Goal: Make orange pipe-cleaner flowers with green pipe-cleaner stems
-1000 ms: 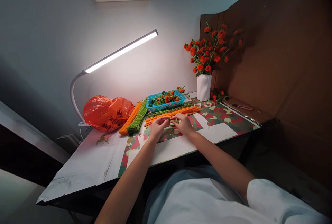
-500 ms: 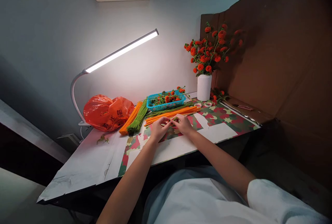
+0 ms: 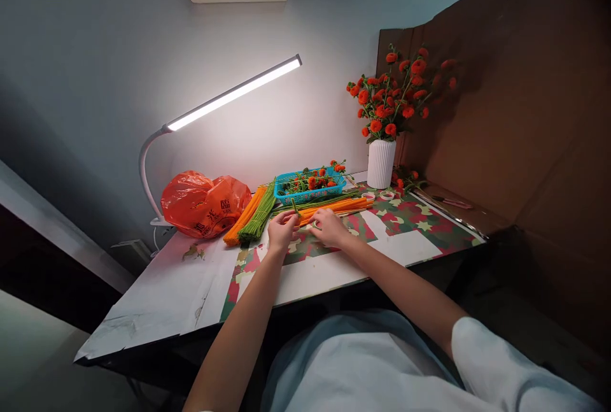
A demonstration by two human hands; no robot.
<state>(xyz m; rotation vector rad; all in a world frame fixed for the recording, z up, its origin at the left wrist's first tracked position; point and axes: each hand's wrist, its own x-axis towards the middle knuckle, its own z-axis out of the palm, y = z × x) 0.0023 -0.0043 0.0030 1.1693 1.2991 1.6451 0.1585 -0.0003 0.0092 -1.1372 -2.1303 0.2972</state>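
Observation:
Over the camouflage-patterned table covering, my left hand (image 3: 281,231) pinches a small green stem piece (image 3: 294,206) that sticks up from its fingertips. A short gap to the right, my right hand (image 3: 329,228) has its fingers drawn together around a small pale ring, perhaps a tape roll (image 3: 316,224). Just beyond both hands lie loose orange stems (image 3: 334,207) and green ones. Behind them stands a blue basket (image 3: 312,195) holding orange flowers (image 3: 312,181) with green stems.
Bundles of orange stems (image 3: 244,216) and green stems (image 3: 259,216) lie left, beside an orange plastic bag (image 3: 191,205) and a lit lamp (image 3: 233,93). A white vase (image 3: 380,163) of orange flowers, two tape rings (image 3: 387,195) and a cardboard wall (image 3: 501,100) are right.
My hands, touching at the fingertips before, have moved apart. The green piece now stands upright in my left hand, and the pale ring shows at my right fingers. The view has shifted slightly.

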